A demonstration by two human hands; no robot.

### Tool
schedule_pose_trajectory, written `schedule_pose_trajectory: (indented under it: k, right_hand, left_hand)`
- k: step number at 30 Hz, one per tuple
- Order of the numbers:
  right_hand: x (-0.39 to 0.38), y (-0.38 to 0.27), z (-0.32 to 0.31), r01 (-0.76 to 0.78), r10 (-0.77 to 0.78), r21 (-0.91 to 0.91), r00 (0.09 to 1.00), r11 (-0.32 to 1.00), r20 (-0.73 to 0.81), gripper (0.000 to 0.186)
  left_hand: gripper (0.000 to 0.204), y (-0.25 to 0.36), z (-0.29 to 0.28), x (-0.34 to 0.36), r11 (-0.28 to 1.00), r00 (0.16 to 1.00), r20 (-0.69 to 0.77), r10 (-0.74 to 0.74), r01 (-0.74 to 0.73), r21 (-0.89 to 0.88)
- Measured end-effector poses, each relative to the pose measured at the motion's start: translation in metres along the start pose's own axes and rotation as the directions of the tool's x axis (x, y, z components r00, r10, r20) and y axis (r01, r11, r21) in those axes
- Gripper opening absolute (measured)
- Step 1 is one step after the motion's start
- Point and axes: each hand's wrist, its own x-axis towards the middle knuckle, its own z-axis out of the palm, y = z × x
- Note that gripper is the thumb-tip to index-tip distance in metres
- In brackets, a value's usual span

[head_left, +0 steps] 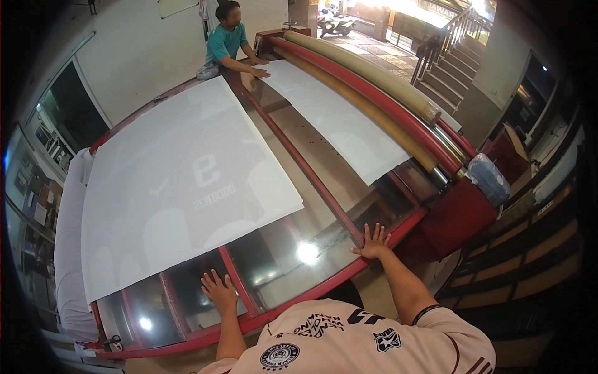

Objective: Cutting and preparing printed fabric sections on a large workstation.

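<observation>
My left hand (219,292) lies with fingers spread on the glass top (261,246) near its front edge, beside a red crossbar. Further right, my right hand (373,242) rests with fingers apart at the red frame (317,292), where a long red bar (302,163) meets it. Neither hand holds anything. Ahead of my left hand lies a large white printed sheet (180,181) with faint mirrored shapes, its near edge short of my fingers. A narrower white sheet (342,121) lies beyond the long bar, next to the rollers.
A co-worker in a teal shirt (225,42) leans at the far end, hands on the narrower sheet. Red and tan rollers (367,93) run along the right side. A plastic-wrapped bundle (489,179) sits at the right corner. White cloth (70,249) hangs at the left edge.
</observation>
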Motion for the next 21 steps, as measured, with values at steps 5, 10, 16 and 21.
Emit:
schedule_pose_trajectory:
  k: [5,10,16,21]
  right_hand:
    - [0.0015,0.0011,-0.0016,0.008,-0.008,0.011,1.000,1.000,0.012,0.136]
    - [0.0023,0.0007,-0.0025,0.003,-0.004,0.017,1.000,1.000,0.020,0.136]
    - [0.0030,0.0009,-0.0041,0.007,-0.007,0.011,0.999,1.000,0.043,0.137]
    - [0.0054,0.0007,-0.0044,0.000,0.000,0.005,0.999,1.000,0.052,0.136]
  left_hand:
    - [0.063,-0.0007,0.0037,0.0018,1.000,1.000,-0.003,0.002,-0.002,0.024]
    - [0.063,0.0009,0.0041,0.0021,0.999,1.000,0.027,-0.013,0.012,0.045]
    - [0.062,0.0012,0.0044,0.0016,0.998,1.000,0.021,-0.018,0.017,0.056]
    - [0.062,0.0005,0.0057,0.0022,0.999,1.000,0.013,-0.024,0.024,0.045]
